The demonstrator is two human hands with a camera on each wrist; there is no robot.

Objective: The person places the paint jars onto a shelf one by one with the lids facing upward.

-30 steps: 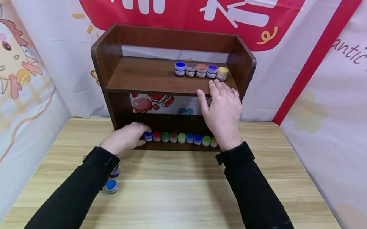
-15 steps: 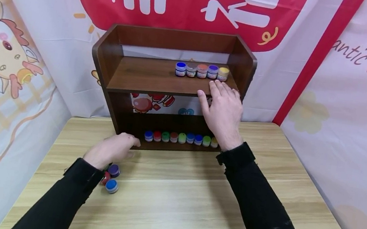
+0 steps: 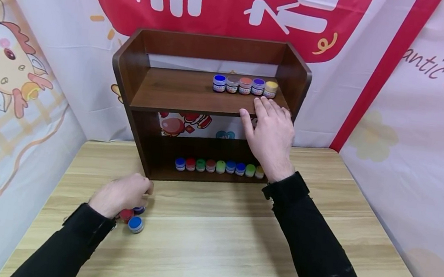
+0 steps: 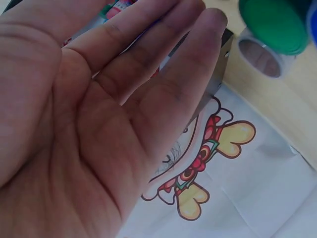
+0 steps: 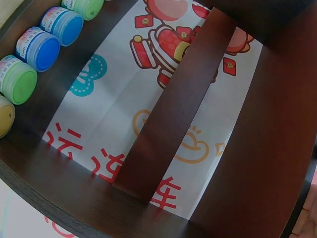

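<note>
My left hand [image 3: 121, 194] hovers over a small cluster of paint jars on the table's left side, with nothing in its grasp. Its palm and extended fingers [image 4: 168, 99] fill much of the left wrist view, and a green-lidded paint jar [image 4: 275, 25] shows just beyond the fingertips. Beside that hand are a blue-lidded paint jar [image 3: 135, 224] and a red one [image 3: 126, 215]; a purple one [image 3: 139, 210] is partly hidden under the fingers. My right hand [image 3: 269, 137] rests on the front of the upper board of the brown shelf [image 3: 178, 91], fingertips just below the yellow jar [image 3: 270, 89].
A row of several paint jars [image 3: 220, 166] lines the lower shelf, its right end behind my right wrist. Another row [image 3: 245, 85] stands at the right of the upper shelf. Printed cloth [image 3: 414, 134] hangs around the wooden table [image 3: 208, 248].
My left hand has let go at the left end of the lower jar row, then drawn back down and left to the loose jars. My right hand stays put.
</note>
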